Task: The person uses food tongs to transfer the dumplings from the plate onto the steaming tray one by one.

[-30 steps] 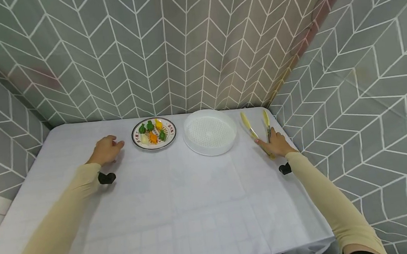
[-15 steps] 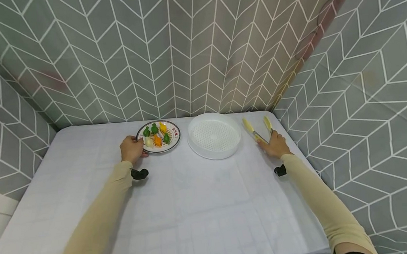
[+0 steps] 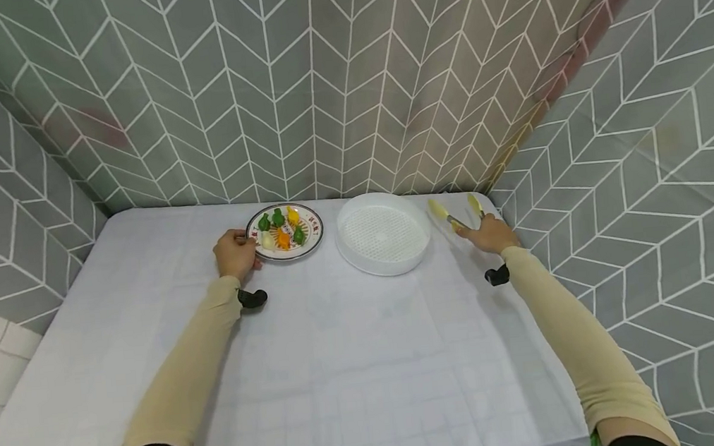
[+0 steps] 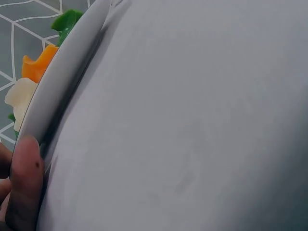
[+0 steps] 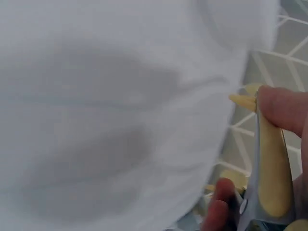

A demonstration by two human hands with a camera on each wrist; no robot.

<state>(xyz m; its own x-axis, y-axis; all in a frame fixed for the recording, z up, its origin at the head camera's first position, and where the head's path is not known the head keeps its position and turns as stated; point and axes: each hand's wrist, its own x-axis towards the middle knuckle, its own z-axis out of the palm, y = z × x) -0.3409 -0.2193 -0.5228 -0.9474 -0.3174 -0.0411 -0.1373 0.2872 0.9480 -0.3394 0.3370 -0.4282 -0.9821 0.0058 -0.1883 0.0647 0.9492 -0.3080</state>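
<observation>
In the head view my left hand pinches the left edge of a round dark-rimmed plate. The left wrist view has the thumb against the plate's pale outer side, other fingers partly hidden. Several small pepper-shaped pieces lie on the plate, among them an orange piece, a yellow piece and a green piece. At the right, my right hand grips tongs with yellow tips and yellow-padded metal arms. The tongs' two arms stand spread, tips pointing away from me.
Between the plate and the tongs sits a round white tray with a perforated base. A white cloth covers the table. Grey patterned curtains hang behind and on both sides, close to the right hand.
My left hand has come rightward across the table and taken hold of the plate's edge. The right hand has gone from lying over the tongs' rear end to gripping them, slightly farther away.
</observation>
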